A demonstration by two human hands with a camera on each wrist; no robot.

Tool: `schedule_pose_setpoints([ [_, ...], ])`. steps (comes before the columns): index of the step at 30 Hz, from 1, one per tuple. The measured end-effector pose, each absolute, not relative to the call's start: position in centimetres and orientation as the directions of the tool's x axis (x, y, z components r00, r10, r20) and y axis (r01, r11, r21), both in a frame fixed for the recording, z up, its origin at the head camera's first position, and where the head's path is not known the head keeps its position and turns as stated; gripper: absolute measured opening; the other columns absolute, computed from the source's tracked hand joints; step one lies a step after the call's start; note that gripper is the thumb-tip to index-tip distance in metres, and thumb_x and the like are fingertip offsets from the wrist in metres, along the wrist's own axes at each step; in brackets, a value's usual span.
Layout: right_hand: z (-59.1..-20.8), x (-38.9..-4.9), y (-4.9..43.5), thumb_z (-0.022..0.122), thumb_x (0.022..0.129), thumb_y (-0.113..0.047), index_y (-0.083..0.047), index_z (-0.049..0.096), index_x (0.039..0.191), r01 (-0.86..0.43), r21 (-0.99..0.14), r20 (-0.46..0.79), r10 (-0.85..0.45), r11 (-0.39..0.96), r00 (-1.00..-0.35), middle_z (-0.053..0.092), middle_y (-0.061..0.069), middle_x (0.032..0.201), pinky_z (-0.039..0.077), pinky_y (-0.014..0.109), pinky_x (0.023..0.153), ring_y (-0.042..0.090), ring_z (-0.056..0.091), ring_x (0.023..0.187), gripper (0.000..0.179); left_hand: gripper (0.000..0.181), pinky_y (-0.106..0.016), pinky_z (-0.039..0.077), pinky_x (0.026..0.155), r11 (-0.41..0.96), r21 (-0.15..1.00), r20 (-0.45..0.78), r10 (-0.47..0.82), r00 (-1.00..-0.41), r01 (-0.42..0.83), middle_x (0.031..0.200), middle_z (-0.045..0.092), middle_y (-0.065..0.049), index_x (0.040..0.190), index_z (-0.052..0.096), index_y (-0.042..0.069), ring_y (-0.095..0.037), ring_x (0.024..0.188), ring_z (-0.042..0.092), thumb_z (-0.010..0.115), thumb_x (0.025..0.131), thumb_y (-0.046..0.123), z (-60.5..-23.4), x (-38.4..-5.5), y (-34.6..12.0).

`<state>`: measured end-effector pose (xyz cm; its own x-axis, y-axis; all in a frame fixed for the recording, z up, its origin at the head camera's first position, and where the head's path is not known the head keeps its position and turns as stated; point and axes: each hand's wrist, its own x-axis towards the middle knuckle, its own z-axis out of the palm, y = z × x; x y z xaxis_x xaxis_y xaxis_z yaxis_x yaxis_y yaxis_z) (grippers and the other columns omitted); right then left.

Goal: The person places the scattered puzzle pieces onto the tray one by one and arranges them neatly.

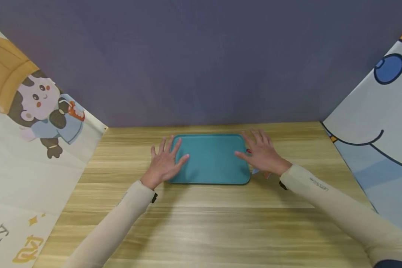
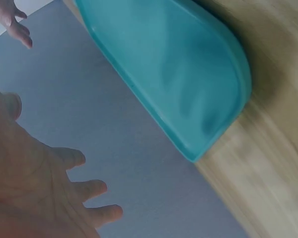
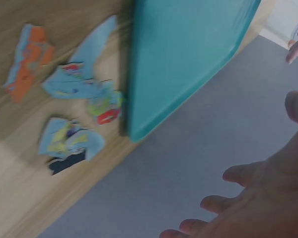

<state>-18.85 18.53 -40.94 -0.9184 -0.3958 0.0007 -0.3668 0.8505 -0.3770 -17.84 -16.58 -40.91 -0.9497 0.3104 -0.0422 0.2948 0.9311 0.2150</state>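
Note:
A shallow teal tray (image 1: 211, 158) with rounded corners lies on the wooden table. Over its left end my left hand (image 1: 164, 163) hovers, fingers spread and holding nothing. My right hand (image 1: 262, 154) is likewise spread above the right end, with nothing in its grasp. Both wrist views show the palms apart from the tray. Beside the tray's right end lie several flat, irregular printed pieces: an orange and blue piece (image 3: 29, 63), a light blue piece (image 3: 82, 62) and a blue and yellow piece (image 3: 69, 141). In the head view, the right hand mostly hides them.
A dark grey-blue panel (image 1: 201, 63) rises behind the table's back edge. Cartoon-printed sheets flank the table, one at left (image 1: 26, 178) and one at right (image 1: 365, 111). Wooden tabletop (image 1: 221, 223) extends in front of the tray.

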Motion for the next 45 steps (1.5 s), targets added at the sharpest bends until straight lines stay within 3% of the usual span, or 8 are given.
schedule_pose_setpoints([
  [5, -41.8, -19.1, 19.7, 0.043, 0.092, -0.06, -0.007, 0.015, 0.151, -0.343, -0.4, -0.022, -0.383, 0.85, -0.924, 0.003, 0.024, 0.153, 0.0, 0.066, 0.102, 0.048, -0.006, 0.136, 0.084, 0.074, -0.068, 0.004, 0.102, 0.935, 0.216, -0.067, 0.3, -0.952, 0.279, 0.157, 0.008, -0.01, 0.153, 0.011, 0.019, -0.036, 0.141, 0.004, 0.027, 0.095, 0.062, -41.5, -18.3, -16.8],
  [11, -42.8, -19.7, 21.0, 0.052, 0.088, -0.059, -0.004, 0.021, 0.149, -0.353, -0.402, -0.011, -0.39, 0.845, -0.921, 0.006, 0.024, 0.152, 0.007, 0.067, 0.101, 0.047, -0.001, 0.136, 0.088, 0.07, -0.068, 0.014, 0.098, 0.933, 0.277, -0.093, 0.266, -0.959, 0.232, 0.147, 0.028, -0.019, 0.152, 0.019, 0.012, -0.041, 0.133, 0.022, 0.046, 0.097, 0.045, -42.2, -18.9, -17.4],
  [21, -44.1, -21.3, 23.3, 0.071, 0.084, -0.021, -0.004, 0.04, 0.142, -0.323, -0.411, -0.029, -0.366, 0.853, -0.93, 0.02, 0.029, 0.146, 0.012, 0.069, 0.097, 0.05, 0.011, 0.131, 0.068, 0.056, -0.055, 0.034, 0.097, 0.906, 0.395, -0.132, 0.219, -0.967, 0.151, 0.132, 0.041, -0.029, 0.144, 0.027, -0.003, -0.045, 0.119, 0.04, 0.05, 0.097, 0.019, -43.9, -20.7, -19.5],
  [26, -45.6, -22.8, 24.5, 0.074, 0.08, -0.008, 0.001, 0.052, 0.13, -0.365, -0.42, -0.042, -0.42, 0.831, -0.907, 0.032, 0.027, 0.142, 0.016, 0.065, 0.099, 0.049, 0.019, 0.129, 0.056, 0.054, -0.045, 0.046, 0.083, 0.891, 0.445, -0.213, 0.201, -0.956, 0.088, 0.114, 0.056, -0.023, 0.145, 0.025, -0.002, -0.033, 0.098, 0.056, 0.046, 0.098, 0.015, -44.7, -21.6, -20.3],
  [31, -46.5, -23.8, 25.1, 0.074, 0.077, -0.002, 0.003, 0.057, 0.122, -0.4, -0.443, -0.05, -0.468, 0.802, -0.883, 0.04, 0.027, 0.138, 0.017, 0.06, 0.101, 0.047, 0.027, 0.126, 0.048, 0.052, -0.038, 0.047, 0.072, 0.88, 0.473, -0.268, 0.192, -0.944, 0.045, 0.107, 0.06, -0.02, 0.146, 0.023, -0.001, -0.024, 0.081, 0.057, 0.043, 0.099, 0.013, -45.4, -21.7, -20.9],
  [45, -46.5, -24.7, 25.3, 0.076, 0.075, 0.001, 0.005, 0.062, 0.118, -0.434, -0.42, -0.055, -0.5, 0.797, -0.864, 0.052, 0.024, 0.128, 0.017, 0.057, 0.103, 0.045, 0.036, 0.123, 0.046, 0.054, -0.033, 0.046, 0.063, 0.856, 0.508, -0.274, 0.267, -0.924, 0.096, 0.094, 0.061, -0.015, 0.145, 0.022, -0.004, -0.02, 0.068, 0.054, 0.042, 0.096, 0.004, -46.6, -22.1, -21.1],
])
